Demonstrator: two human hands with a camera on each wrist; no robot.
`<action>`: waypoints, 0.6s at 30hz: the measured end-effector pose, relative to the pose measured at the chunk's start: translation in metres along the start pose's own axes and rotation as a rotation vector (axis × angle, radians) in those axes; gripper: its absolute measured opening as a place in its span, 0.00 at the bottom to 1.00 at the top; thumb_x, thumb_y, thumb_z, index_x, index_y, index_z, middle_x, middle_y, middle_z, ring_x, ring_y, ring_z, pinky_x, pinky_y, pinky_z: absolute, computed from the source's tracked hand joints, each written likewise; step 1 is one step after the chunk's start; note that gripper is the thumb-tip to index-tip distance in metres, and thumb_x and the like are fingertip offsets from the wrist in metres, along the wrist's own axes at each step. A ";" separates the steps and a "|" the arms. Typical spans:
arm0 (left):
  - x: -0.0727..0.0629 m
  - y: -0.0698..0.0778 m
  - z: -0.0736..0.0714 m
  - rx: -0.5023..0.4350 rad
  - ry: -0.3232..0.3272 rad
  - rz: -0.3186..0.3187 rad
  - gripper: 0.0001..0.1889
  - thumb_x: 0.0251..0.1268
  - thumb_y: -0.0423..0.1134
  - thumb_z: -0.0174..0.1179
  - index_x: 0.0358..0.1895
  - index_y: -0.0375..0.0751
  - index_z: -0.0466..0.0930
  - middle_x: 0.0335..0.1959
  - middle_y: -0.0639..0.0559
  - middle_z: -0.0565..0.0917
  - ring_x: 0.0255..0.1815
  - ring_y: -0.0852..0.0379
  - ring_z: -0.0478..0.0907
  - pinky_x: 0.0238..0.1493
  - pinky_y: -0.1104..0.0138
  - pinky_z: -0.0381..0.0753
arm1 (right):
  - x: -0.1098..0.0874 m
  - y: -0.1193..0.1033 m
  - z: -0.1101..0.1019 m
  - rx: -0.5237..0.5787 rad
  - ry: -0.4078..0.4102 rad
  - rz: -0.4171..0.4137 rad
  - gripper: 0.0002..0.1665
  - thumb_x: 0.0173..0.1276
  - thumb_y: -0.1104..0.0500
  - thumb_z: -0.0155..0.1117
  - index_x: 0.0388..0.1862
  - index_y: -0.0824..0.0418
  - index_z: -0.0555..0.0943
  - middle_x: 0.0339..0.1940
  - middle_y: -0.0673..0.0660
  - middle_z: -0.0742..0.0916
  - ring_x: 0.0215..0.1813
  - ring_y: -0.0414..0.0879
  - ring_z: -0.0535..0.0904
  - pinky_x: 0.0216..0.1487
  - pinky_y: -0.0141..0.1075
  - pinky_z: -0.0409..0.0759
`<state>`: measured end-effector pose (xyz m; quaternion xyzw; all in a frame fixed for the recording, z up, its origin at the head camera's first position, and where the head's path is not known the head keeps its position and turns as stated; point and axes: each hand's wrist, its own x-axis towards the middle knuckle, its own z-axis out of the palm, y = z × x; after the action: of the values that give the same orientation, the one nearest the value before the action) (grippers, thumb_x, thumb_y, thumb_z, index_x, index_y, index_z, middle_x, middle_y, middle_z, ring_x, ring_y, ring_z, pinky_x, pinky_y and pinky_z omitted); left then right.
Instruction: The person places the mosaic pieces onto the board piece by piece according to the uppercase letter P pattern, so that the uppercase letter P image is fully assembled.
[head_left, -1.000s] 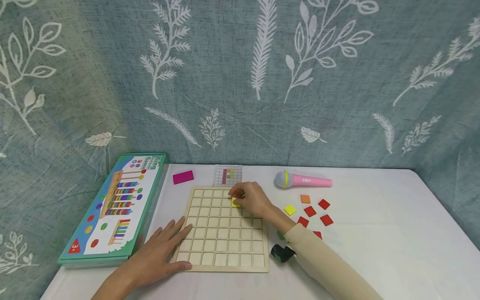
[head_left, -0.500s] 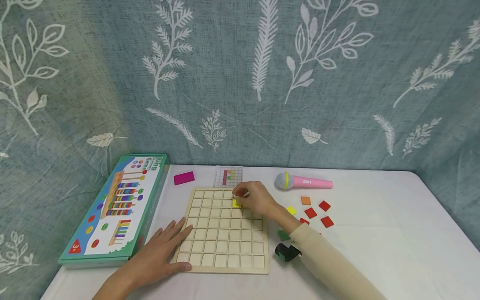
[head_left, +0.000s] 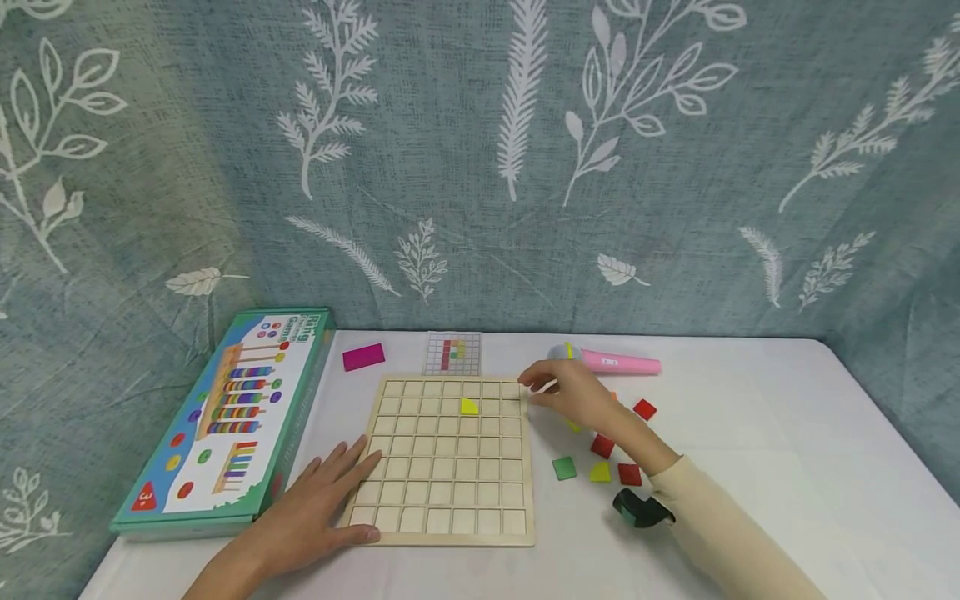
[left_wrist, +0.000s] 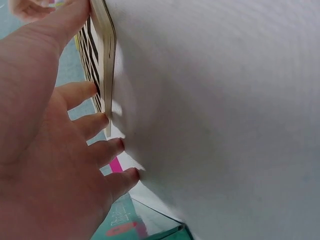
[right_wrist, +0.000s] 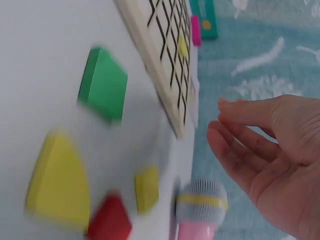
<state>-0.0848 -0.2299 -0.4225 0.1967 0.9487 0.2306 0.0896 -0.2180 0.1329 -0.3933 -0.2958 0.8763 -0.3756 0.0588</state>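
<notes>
A wooden grid board (head_left: 442,470) lies flat on the white table. One yellow tile (head_left: 469,407) sits at a cell in its second row from the back. My left hand (head_left: 322,504) rests spread along the board's left side, thumb on the front corner. Beyond the board's far right corner hovers my right hand (head_left: 570,393), its fingers loosely bent; the right wrist view shows the hand (right_wrist: 270,155) with nothing in it. Loose tiles lie below and around that hand: a green tile (head_left: 565,468), a yellow one, and several red tiles (head_left: 630,475), some partly hidden by the arm.
Behind the board are a coloured pattern card (head_left: 452,353) and a magenta block (head_left: 363,357). A pink toy microphone (head_left: 618,362) lies at the back right, its head partly behind my right hand. To the left stands a green game box (head_left: 247,408). A patterned curtain hangs behind the table.
My right hand has let go of the yellow tile, leaving it on the board, and has moved right, past the board's edge. The left hand stays in place.
</notes>
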 end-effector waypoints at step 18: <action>0.000 -0.001 0.001 -0.018 0.007 0.007 0.49 0.54 0.68 0.61 0.74 0.41 0.63 0.76 0.37 0.57 0.75 0.30 0.51 0.69 0.35 0.50 | -0.049 0.057 -0.047 -0.117 0.080 0.109 0.19 0.59 0.73 0.69 0.51 0.72 0.81 0.47 0.65 0.86 0.47 0.57 0.83 0.50 0.49 0.83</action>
<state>-0.0845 -0.2306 -0.4237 0.1982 0.9462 0.2403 0.0872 -0.2204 0.2208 -0.4052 -0.2354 0.9132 -0.3317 0.0265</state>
